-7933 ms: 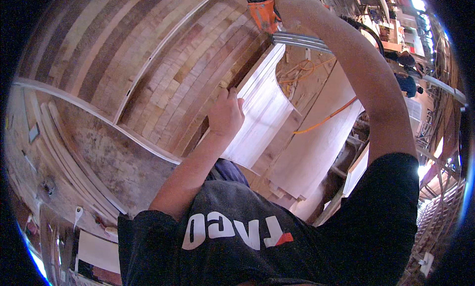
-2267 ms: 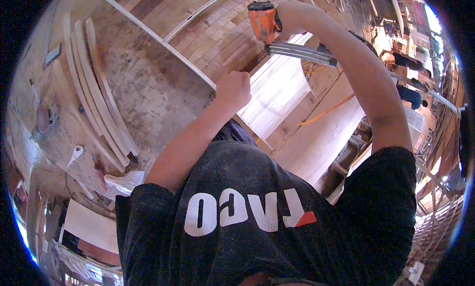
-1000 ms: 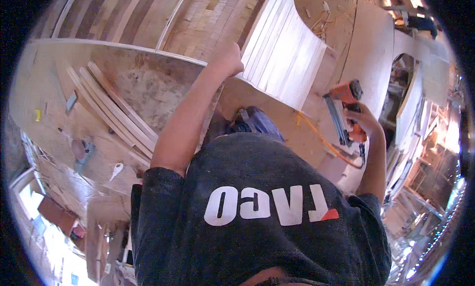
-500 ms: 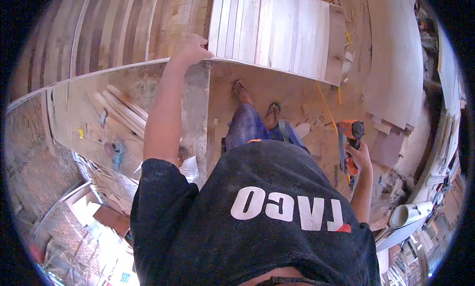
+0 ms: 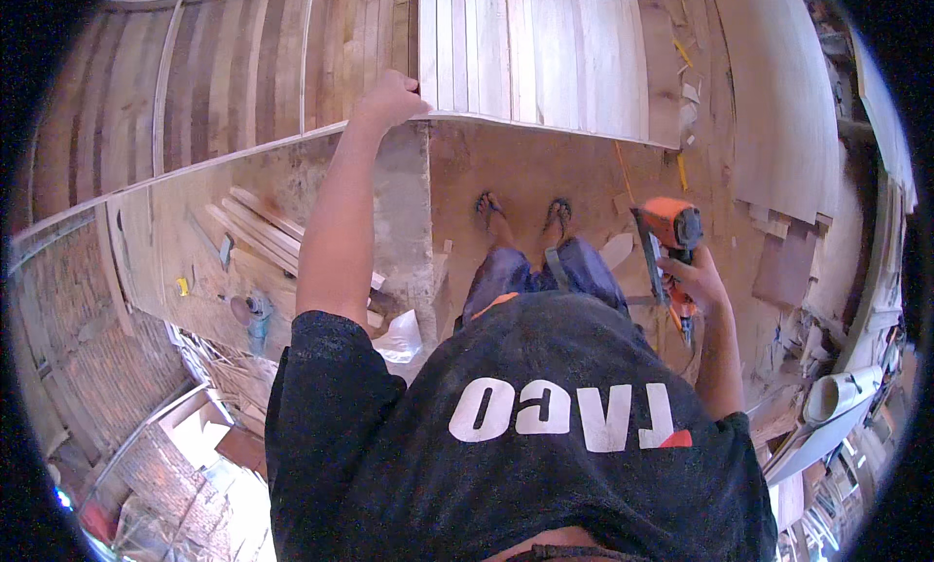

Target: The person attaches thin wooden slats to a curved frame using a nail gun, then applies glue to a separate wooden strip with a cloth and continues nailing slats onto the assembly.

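A long panel of wooden strips (image 5: 233,75) stretches across the far side, darker at left and pale in its lit right section (image 5: 530,61). My left hand (image 5: 394,100) is closed at its near edge, beside the joint between the dark and pale sections. The thumb and fingers seem to pinch the edge strip there, though the fingertips are partly hidden. At the right, my right hand (image 5: 700,278) wraps the handle of an orange and black nail gun (image 5: 673,226). The nail gun is held off to my side, apart from the panel.
A workboard at left carries several loose wood strips (image 5: 255,233), an angle grinder (image 5: 255,319) and a small yellow object (image 5: 182,287). Large curved wood sheets (image 5: 778,105) lean at far right. Scraps litter the floor near a rolled sheet (image 5: 842,395).
The nail gun has risen and swung slightly left in my right hand. My feet now stand side by side. My left hand stays at the panel's edge as the view shifts.
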{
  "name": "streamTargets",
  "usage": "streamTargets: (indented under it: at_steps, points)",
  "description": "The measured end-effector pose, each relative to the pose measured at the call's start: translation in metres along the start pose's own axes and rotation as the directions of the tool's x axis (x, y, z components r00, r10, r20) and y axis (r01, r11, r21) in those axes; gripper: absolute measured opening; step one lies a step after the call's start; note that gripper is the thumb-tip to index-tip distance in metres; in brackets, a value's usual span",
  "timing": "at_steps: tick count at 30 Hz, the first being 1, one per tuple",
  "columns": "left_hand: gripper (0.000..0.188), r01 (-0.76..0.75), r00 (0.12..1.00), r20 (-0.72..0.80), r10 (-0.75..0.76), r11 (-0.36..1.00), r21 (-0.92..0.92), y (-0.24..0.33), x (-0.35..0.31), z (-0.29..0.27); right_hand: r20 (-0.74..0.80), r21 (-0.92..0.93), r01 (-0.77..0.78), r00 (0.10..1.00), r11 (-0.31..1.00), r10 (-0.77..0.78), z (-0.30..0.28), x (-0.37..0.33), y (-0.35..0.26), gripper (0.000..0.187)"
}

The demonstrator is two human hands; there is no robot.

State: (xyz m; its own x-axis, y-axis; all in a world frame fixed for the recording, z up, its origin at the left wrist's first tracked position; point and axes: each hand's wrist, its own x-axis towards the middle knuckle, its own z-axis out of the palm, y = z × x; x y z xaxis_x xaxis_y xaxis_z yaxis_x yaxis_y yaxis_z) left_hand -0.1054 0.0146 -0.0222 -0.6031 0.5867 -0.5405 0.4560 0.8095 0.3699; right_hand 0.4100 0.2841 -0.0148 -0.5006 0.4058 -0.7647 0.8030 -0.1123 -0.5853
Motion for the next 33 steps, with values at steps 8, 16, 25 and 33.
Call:
streamTargets:
  at_steps: [8,16,25,33]
  points:
    - [0.032,-0.044,0.997,-0.075,0.037,0.995,-0.093,-0.012,0.008,0.011,0.083,-0.029,0.113,0.99,0.993,-0.11,0.055,0.0,-0.085,0.022]
    - [0.03,-0.065,0.994,-0.088,0.064,0.998,-0.007,-0.029,0.012,0.015,0.229,-0.102,0.038,0.973,0.994,-0.014,0.127,0.038,-0.136,0.037]
    - [0.035,0.031,0.991,-0.116,-0.059,0.973,-0.231,-0.026,0.023,-0.004,0.131,-0.435,0.789,0.531,0.433,-0.837,0.248,0.083,-0.116,0.055]
    - [0.039,-0.046,0.978,-0.208,-0.001,0.974,-0.221,-0.026,0.022,-0.009,-0.039,-0.541,0.788,0.326,0.295,-0.944,0.289,0.107,-0.127,0.057]
